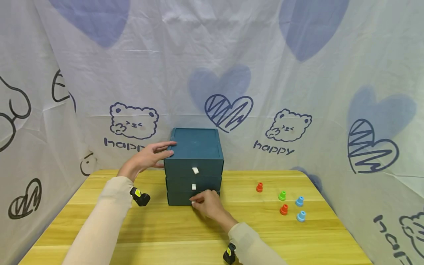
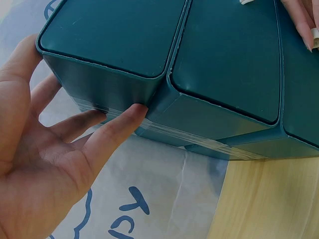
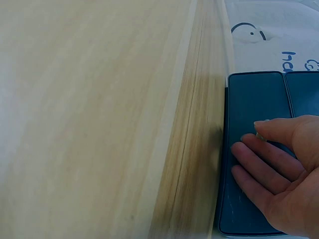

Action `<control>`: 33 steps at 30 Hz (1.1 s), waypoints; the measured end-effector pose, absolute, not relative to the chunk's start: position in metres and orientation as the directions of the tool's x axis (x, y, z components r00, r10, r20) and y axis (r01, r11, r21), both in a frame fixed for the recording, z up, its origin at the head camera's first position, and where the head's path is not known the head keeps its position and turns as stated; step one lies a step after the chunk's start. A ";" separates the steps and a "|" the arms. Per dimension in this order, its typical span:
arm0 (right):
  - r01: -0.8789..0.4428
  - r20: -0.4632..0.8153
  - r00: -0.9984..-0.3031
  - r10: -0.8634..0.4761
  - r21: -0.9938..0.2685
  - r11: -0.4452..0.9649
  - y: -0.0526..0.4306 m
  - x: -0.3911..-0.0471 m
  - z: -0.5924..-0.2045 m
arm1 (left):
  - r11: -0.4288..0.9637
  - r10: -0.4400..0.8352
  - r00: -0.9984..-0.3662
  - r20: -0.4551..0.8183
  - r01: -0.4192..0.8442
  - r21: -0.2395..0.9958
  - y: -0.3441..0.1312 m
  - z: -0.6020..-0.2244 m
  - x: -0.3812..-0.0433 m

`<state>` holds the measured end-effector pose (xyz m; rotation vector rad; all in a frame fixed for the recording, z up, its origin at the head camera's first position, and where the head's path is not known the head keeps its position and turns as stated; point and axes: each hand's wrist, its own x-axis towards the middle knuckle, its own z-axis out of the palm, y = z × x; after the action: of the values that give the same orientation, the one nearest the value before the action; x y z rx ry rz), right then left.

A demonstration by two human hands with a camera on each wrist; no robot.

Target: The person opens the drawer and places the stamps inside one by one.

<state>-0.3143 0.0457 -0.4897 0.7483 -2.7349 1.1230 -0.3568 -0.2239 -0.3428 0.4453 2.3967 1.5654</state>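
Note:
A dark teal drawer box (image 1: 195, 143) with three stacked drawers stands at the back of the table. My left hand (image 1: 145, 160) rests against its upper left side, thumb at the top front edge. In the left wrist view, the spread fingers (image 2: 117, 132) touch the box's side wall. Low at the front, my right hand (image 1: 210, 206) pinches the small white pull tab (image 3: 260, 135) of the bottom drawer between thumb and index finger. The other fingers lie near the drawer front, mostly covering it. White tabs (image 1: 195, 170) also stick out from the upper two drawers.
On the table's right side stand several small stepped plastic cones: a red cone (image 1: 260, 187), another red cone (image 1: 283, 209), a green cone (image 1: 282, 195), a blue cone (image 1: 299, 201) and another blue cone (image 1: 301, 216). A printed cloth (image 1: 185, 48) hangs behind the wooden table (image 1: 165, 232).

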 end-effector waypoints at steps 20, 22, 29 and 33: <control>-0.461 0.216 -0.874 -0.435 -0.652 0.601 0.049 -0.304 -0.488 | 0.388 0.384 -0.923 -0.023 0.139 0.911 -0.224 -0.345 -0.358; -0.465 0.217 -0.871 -0.441 -0.653 0.598 0.050 -0.302 -0.488 | 0.387 0.385 -0.923 -0.024 0.138 0.912 -0.224 -0.345 -0.358; -0.473 0.216 -0.865 -0.452 -0.653 0.591 0.050 -0.297 -0.486 | 0.395 0.383 -0.924 -0.026 0.138 0.908 -0.224 -0.344 -0.358; -0.476 0.218 -0.863 -0.456 -0.652 0.590 0.051 -0.294 -0.484 | 0.391 0.383 -0.923 -0.026 0.137 0.910 -0.224 -0.344 -0.358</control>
<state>-0.2943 0.0512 -0.4843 0.8135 -2.7769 1.1514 -0.3579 -0.2242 -0.3444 0.4613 2.4183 1.5484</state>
